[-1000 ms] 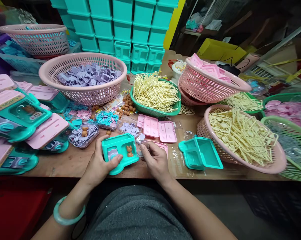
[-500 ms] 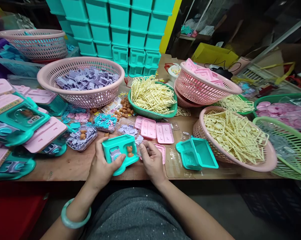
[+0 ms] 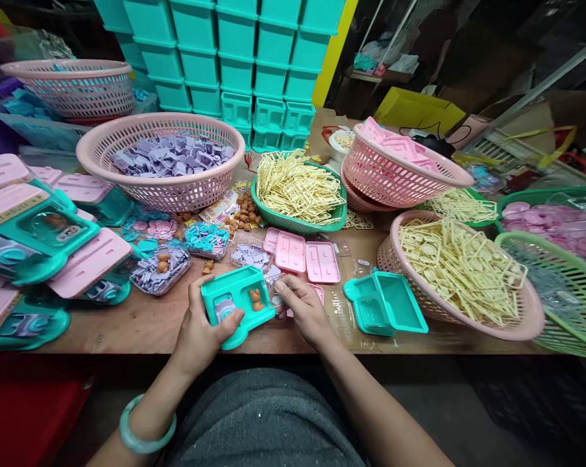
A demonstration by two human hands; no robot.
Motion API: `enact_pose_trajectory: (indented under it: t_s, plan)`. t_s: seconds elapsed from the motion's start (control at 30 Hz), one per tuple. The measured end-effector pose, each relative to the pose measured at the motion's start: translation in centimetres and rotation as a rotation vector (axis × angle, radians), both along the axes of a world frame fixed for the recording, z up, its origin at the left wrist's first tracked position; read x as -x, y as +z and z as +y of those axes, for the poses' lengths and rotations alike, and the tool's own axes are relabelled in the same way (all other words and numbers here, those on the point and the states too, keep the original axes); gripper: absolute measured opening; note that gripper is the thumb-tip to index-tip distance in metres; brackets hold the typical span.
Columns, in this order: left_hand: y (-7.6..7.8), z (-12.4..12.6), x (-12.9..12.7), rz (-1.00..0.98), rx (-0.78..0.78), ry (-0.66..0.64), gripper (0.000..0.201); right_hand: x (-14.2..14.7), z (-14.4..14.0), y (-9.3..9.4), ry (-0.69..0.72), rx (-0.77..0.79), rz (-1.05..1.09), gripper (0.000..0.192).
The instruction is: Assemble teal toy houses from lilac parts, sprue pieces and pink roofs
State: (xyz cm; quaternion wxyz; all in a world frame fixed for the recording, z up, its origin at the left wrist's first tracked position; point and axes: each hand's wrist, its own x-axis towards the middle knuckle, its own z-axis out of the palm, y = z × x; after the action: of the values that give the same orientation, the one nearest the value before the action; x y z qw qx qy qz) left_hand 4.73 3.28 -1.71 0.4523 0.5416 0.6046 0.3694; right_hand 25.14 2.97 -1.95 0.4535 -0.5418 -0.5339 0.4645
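My left hand [image 3: 202,327] grips a teal plastic toy tray [image 3: 237,295] at the table's front edge; a small brown figure [image 3: 256,298] and a purple piece sit inside it. My right hand [image 3: 305,311] rests just right of the tray, fingertips pinching at small clear and purple pieces [image 3: 278,285] beside it; what it holds is too small to tell. Behind lie pink lids [image 3: 305,256] and an empty teal tray [image 3: 385,301] to the right.
Pink baskets hold purple parts [image 3: 169,152] and cream sprues [image 3: 461,259]; a green dish [image 3: 300,188] holds cream sprues. Small trays of parts [image 3: 161,263] and finished teal-and-pink sets [image 3: 39,237] lie left. Teal boxes [image 3: 234,58] are stacked at the back.
The camera shifted slightly. My right hand has edged closer to the teal tray's right side; my left hand keeps its grip on the tray.
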Motion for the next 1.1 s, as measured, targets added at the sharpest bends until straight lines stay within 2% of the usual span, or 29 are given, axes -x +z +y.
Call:
enact_pose_trajectory:
  t_s: [0.07,0.13,0.17,0.23,0.3,0.37,0.47,0.53,0.7,0.83,0.97,1.1]
  plan:
    - [0.1,0.1,-0.1,-0.020,0.013,-0.010,0.086,0.4,-0.6,0.5,-0.073,-0.147,-0.205,0.031]
    - [0.2,0.2,-0.1,-0.040,0.032,-0.033,0.096,1.1,-1.7,1.0,-0.104,-0.351,-0.475,0.038]
    - [0.2,0.2,0.0,-0.055,0.047,-0.050,0.099,1.5,-2.3,1.2,-0.069,-0.430,-0.571,0.046]
    - [0.3,0.3,0.1,-0.087,0.068,-0.081,0.102,1.9,-3.0,1.4,0.027,-0.492,-0.616,0.053]
    - [0.5,0.3,0.3,-0.107,0.068,-0.104,0.101,1.9,-3.0,1.3,0.014,-0.438,-0.519,0.052]
    - [0.7,0.3,0.5,-0.121,0.077,-0.136,0.104,1.5,-2.4,1.0,-0.024,-0.304,-0.365,0.060]
    - [0.8,0.5,0.9,-0.146,0.108,-0.220,0.115,1.1,-1.1,0.5,0.106,-0.071,-0.094,0.076]
    - [0.6,0.6,1.1,-0.151,0.102,-0.258,0.121,1.1,-0.4,0.4,0.178,0.009,0.012,0.075]
    - [-0.1,0.6,0.9,-0.116,0.093,-0.183,0.116,1.9,0.3,0.9,0.128,-0.003,-0.005,0.063]
    - [-0.5,0.4,0.6,-0.160,0.066,-0.148,0.121,2.1,0.2,0.8,0.087,-0.017,0.010,0.059]
    - [-0.7,0.4,0.3,-0.093,-0.015,-0.071,0.125,1.9,0.0,0.4,0.103,-0.013,0.079,0.057]
    - [-0.5,0.6,0.3,-0.099,-0.023,-0.107,0.125,1.6,0.1,0.4,0.104,0.055,0.187,0.051]
